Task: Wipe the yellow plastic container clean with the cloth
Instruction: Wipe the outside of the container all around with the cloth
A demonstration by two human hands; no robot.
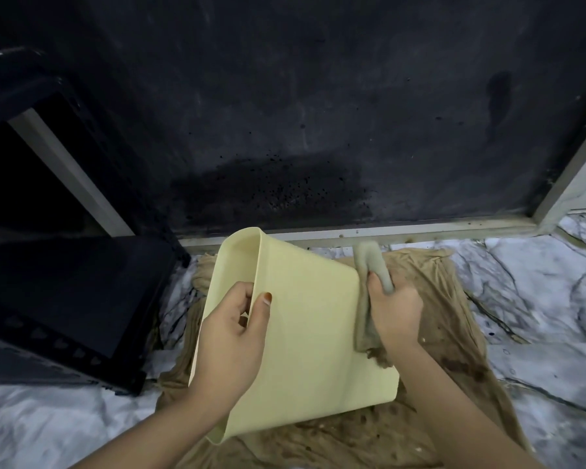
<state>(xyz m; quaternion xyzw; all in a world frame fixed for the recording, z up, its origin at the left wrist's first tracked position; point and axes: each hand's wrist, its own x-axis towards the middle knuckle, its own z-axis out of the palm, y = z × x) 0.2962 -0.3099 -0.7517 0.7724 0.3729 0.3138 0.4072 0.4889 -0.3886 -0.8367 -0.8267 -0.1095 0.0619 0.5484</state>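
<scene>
The pale yellow plastic container is tipped on its side, its open mouth facing left and a flat outer wall facing up. My left hand grips its rim, thumb on the outer wall and fingers inside. My right hand is closed around a grey-green cloth and presses it against the container's right edge, its base end. One end of the cloth sticks up above my fist and the other hangs down below it.
A stained tan sheet lies under the container on the marble-patterned floor. A black perforated crate stands at the left. A dark wall panel with a pale frame rises just behind.
</scene>
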